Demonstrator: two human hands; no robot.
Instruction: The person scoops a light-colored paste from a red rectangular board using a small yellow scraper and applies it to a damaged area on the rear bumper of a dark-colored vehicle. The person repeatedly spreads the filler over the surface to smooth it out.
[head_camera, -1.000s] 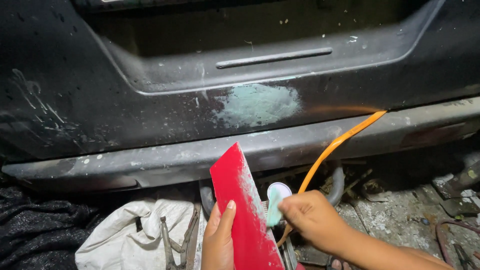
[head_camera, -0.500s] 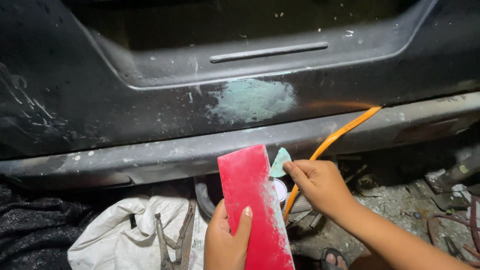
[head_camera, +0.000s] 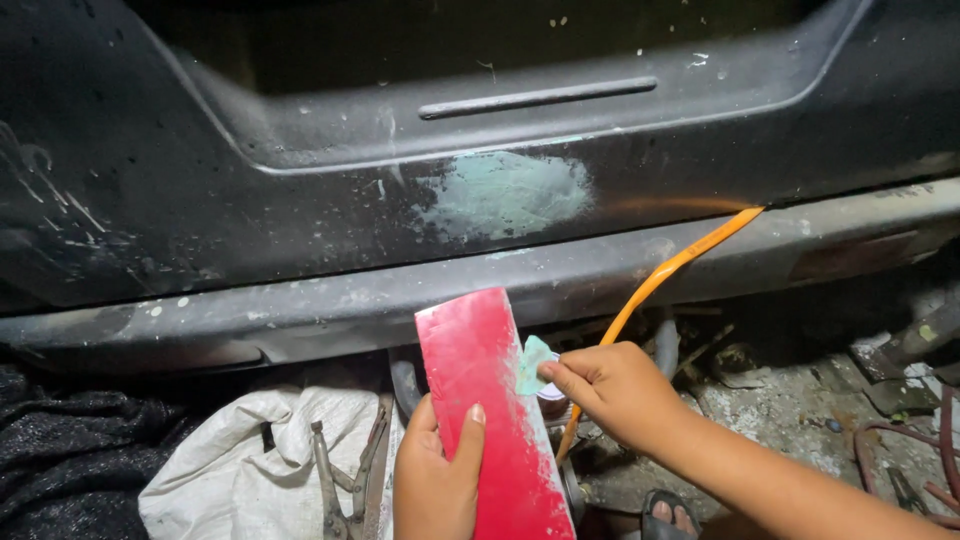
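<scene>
My left hand (head_camera: 437, 478) grips a red board (head_camera: 490, 410) from its left edge, thumb pressed flat across the face, fingers hidden behind. The board stands tilted, its top edge above my knuckles and just short of the bumper's (head_camera: 400, 200) lower lip. My right hand (head_camera: 612, 392) meets the board's right edge, fingertips pinching a small pale-green spreader (head_camera: 531, 362) whose blade touches the board near that edge. Just under those fingertips sits a round tin (head_camera: 553, 392), mostly covered by them. An orange hose (head_camera: 660, 285) runs up and to the right from behind my right hand to the bumper. Above both hands, well apart from them, a pale-green filler patch (head_camera: 505, 195) marks the dark panel; the space between board top and patch is open. Left of my left hand lies a white sack (head_camera: 230, 470) with pliers (head_camera: 345, 475) on it, close to my wrist. Right of my right forearm the ground holds debris and tangled cables (head_camera: 920, 470).
</scene>
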